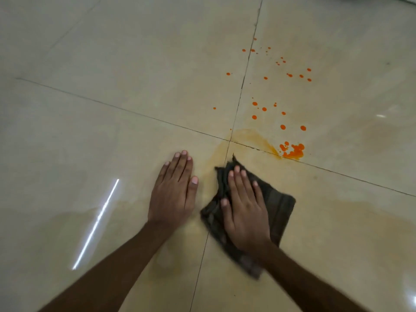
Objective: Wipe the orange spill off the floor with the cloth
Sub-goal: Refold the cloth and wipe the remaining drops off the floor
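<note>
A: Cloth point(279, 206) — where does it lie, and how will it handle?

B: Near, just right of the tile joint, flat on the floor point(112, 64) under the right hand point(245, 212). It looks soft, limp and light, bunched along its left edge, so I judge it will fold and drag rather than hold a shape.

A: And the hands?

B: The right hand is spread flat, palm down, pressing the cloth, not gripping it. The left hand point(174, 192) is flat and spread on the bare tile just left of the cloth, holding nothing; it looks like a brace.

A: The spill point(292, 150)?

B: Far and right of the cloth: a thick orange patch on the joint, drops scattered farther off, a pale smear between patch and cloth. The glossy tile looks slippery when wet.

A: Best hold?

B: Probably a flat palm over the middle, fingers wide, so the edges don't roll under.
</note>
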